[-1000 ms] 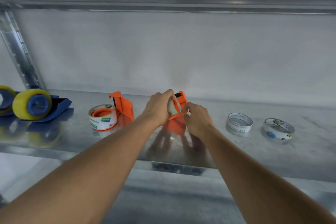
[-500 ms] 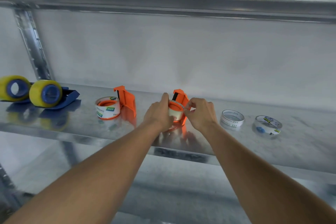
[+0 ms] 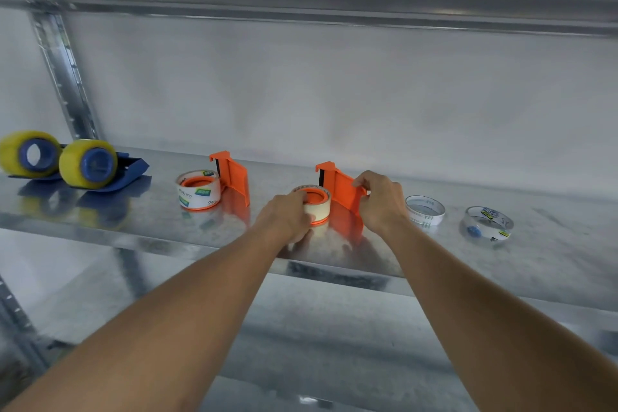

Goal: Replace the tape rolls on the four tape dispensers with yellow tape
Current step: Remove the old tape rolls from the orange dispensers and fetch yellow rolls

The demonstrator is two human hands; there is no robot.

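An orange tape dispenser [image 3: 337, 182] lies on its side on the metal shelf [image 3: 551, 264], its pale tape roll [image 3: 319, 202] facing up. My left hand [image 3: 287, 216] grips that roll from the near left. My right hand [image 3: 379, 202] pinches the dispenser's upright orange flap at its right edge. A second orange dispenser [image 3: 232, 176] with a white printed roll [image 3: 199, 191] lies to the left. Two blue dispensers with yellow tape [image 3: 88, 168] [image 3: 28, 153] sit at the far left.
Two loose, nearly spent clear rolls lie to the right: one white-cored [image 3: 424, 209], one transparent with labels [image 3: 486, 222]. A shelf beam [image 3: 301, 0] runs overhead and a perforated steel post [image 3: 65, 77] stands at the back left. A lower shelf [image 3: 301, 328] shows below.
The orange dispenser went from held upright to lying on its side on the shelf. My left hand shifted onto the roll; my right hand moved to the flap. The camera tilted down slightly.
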